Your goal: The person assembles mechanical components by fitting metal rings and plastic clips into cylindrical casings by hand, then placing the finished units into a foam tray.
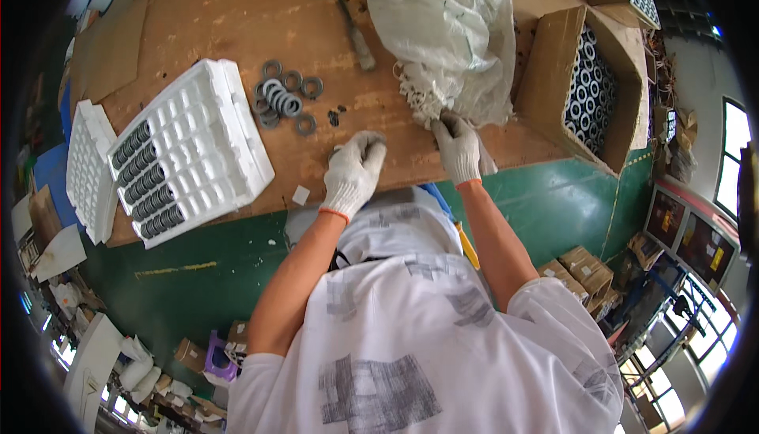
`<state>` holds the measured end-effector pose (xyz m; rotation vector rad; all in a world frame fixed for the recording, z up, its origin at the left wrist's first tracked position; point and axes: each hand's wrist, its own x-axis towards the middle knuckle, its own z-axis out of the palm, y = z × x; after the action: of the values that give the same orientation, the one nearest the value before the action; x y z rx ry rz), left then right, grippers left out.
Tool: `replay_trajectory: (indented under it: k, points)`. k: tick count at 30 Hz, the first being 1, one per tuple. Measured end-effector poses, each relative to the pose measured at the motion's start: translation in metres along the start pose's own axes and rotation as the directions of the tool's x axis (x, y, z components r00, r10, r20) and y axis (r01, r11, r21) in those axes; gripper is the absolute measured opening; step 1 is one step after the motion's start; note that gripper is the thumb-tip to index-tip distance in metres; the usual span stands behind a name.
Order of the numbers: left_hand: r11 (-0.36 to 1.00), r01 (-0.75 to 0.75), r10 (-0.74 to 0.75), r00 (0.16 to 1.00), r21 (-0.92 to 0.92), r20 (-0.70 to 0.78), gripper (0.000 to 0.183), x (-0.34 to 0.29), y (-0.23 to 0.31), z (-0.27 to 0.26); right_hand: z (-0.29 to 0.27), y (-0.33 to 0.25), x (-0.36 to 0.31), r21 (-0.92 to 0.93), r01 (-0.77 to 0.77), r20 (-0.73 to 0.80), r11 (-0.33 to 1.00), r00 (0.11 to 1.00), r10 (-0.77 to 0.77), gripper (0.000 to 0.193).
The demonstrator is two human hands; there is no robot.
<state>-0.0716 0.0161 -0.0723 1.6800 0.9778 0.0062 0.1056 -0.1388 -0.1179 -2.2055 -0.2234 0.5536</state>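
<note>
Both my hands wear white knit gloves with orange cuffs. My left hand (pixel 355 171) rests at the front edge of the brown table, its fingers curled; what they hold, if anything, is hidden. To its right, my right hand (pixel 460 149) has thumb and fingers pinched together at the lower end of a bundle of white strings (pixel 421 94). I cannot make out what is in the pinch. Just beyond that hand lies a crumpled translucent plastic bag (pixel 447 19). Left of my left hand is a loose pile of grey rings (pixel 283 98), with small dark bits (pixel 335 116) nearby.
A white foam tray (pixel 194 145) with rows of dark rings stands at the left, overlapping another foam tray (pixel 88 169). At the right, an open cardboard box (pixel 549 66) holds many rings. A brush (pixel 352 23) lies at the back. Green floor (pixel 545 197) borders the table.
</note>
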Motion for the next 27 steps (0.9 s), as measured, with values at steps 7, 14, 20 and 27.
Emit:
replay_trajectory:
  k: [7, 14, 20, 27]
  points:
    - [0.992, -0.02, 0.009, 0.996, 0.126, 0.084, 0.027, 0.044, 0.043, 0.014, -0.016, -0.016, 0.019, 0.152, -0.28, 0.212, 0.948, 0.946, 0.246, 0.039]
    - [0.963, 0.022, -0.081, 0.974, 0.27, 0.209, 0.031, 0.066, 0.063, 0.015, -0.01, 0.005, -0.003, 0.69, -0.558, 0.372, 0.46, 0.819, 0.437, 0.027]
    - [0.961, 0.046, -0.137, 0.937, 0.274, 0.321, 0.038, 0.055, 0.056, 0.016, 0.008, -0.003, -0.032, 0.661, -0.638, 0.547, 0.396, 0.77, 0.328, 0.023]
    - [0.982, 0.08, -0.129, 0.947, 0.172, 0.294, 0.037, 0.027, 0.026, -0.002, 0.021, -0.014, -0.035, 0.626, -0.679, 0.64, 0.383, 0.728, 0.244, 0.023]
